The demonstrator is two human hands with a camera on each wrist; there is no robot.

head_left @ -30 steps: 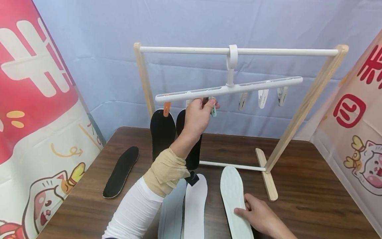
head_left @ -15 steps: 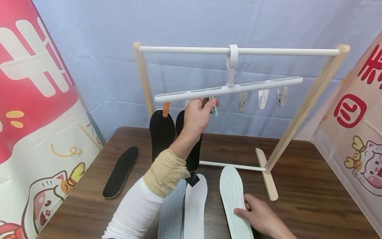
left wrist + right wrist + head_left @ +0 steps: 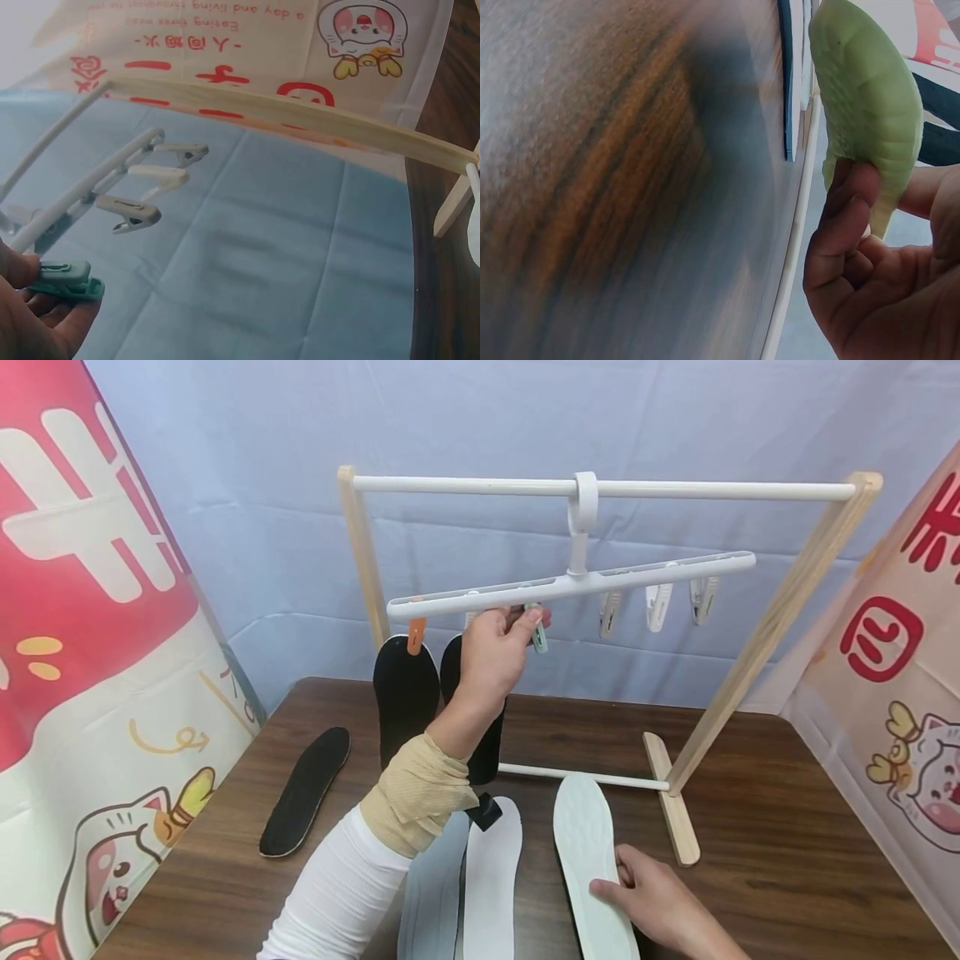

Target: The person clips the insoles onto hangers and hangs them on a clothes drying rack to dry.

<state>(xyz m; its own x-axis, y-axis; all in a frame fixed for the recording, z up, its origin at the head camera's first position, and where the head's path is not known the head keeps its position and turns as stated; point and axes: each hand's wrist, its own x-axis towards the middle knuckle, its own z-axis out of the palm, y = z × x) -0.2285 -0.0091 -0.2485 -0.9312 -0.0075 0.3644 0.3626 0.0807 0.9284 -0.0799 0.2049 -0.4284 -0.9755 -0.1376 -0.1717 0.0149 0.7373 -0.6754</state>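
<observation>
Under the white hanger bar (image 3: 645, 575), my left hand (image 3: 495, 652) pinches a mint-green clip (image 3: 69, 279) between thumb and fingers. In my right hand (image 3: 652, 893) a pale green insole (image 3: 588, 852) is gripped by its side edge, thumb on its upper face; the right wrist view shows it raised off the table. Two black insoles hang at the hanger's left end. An orange clip (image 3: 416, 635) bites the outer black insole (image 3: 407, 693); the inner black insole (image 3: 487, 752) is partly behind my left hand and forearm.
White and beige clips (image 3: 658, 607) hang from the hanger's right half. The hanger hooks on a wooden rack (image 3: 738, 660) with white rods. On the brown table (image 3: 787, 827) lie a black insole (image 3: 306, 793), a grey-blue insole (image 3: 435, 893) and a white insole (image 3: 491, 885).
Both hands keep their grips almost in place. The hanger's right end shifts very slightly to the left.
</observation>
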